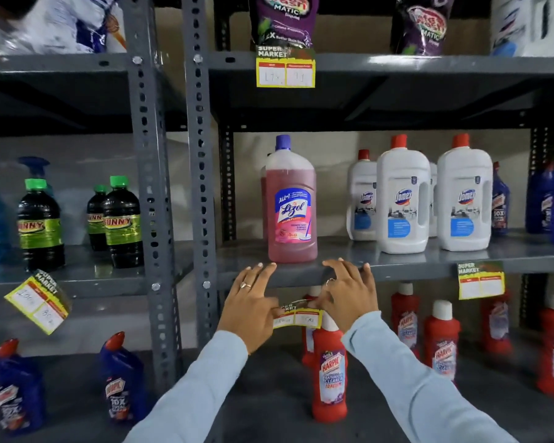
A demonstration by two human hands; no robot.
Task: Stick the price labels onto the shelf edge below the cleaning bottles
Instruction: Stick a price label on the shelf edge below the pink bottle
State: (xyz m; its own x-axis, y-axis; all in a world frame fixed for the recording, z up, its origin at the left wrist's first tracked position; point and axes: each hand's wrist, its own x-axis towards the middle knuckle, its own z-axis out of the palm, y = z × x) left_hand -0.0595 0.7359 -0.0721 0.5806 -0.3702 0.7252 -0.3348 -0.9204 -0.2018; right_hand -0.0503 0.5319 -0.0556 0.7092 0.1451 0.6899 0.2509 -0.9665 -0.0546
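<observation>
A yellow price label hangs between my two hands, just below the grey shelf edge. My left hand pinches the label's left end with its thumb, fingers spread up onto the shelf edge. My right hand pinches the right end, its fingertips resting on the same edge. A pink Lizol bottle stands on the shelf directly above the label. White Domex bottles stand to its right.
Other labels are stuck on: one on the upper shelf edge, one on the right, one tilted on the left rack. Red Harpic bottles stand below, green-capped bottles at the left. Grey uprights divide the racks.
</observation>
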